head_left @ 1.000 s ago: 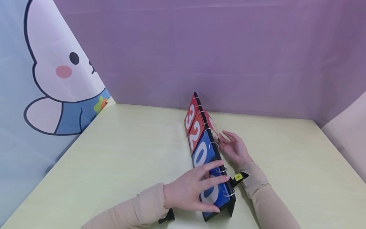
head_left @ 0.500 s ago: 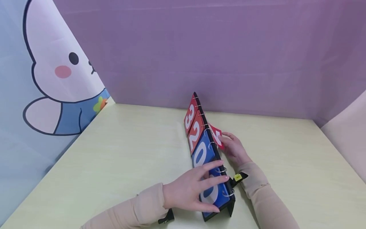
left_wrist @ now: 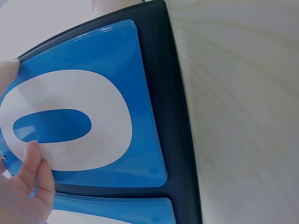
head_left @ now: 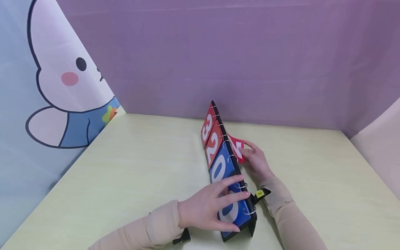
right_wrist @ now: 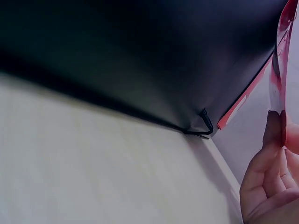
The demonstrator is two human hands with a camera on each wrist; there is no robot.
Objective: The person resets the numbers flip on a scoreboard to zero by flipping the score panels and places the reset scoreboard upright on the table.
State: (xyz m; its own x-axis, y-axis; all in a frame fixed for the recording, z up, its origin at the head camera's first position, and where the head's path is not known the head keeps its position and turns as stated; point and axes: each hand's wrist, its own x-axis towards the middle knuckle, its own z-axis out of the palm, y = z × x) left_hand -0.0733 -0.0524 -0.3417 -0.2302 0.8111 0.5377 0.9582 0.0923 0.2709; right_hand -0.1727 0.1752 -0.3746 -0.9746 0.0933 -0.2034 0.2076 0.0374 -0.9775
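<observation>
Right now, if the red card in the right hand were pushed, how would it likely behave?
The red card would probably bend, as it curves in the right wrist view. Its thin edge there suggests little weight. It might swing rather than slide, as rings run atop the scoreboard.

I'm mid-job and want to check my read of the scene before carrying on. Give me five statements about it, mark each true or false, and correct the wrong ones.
1. The right grip pinches a red card. True.
2. The scoreboard lies flat on the table. False: it stands like a tent, its faces sloping down from the ringed top edge.
3. The left grip is clear of the scoreboard. False: it rests on the near end.
4. The red cards on the left-hand face show 3 and 2. True.
5. The nearest blue card shows a 7. False: it shows a 0.
</observation>
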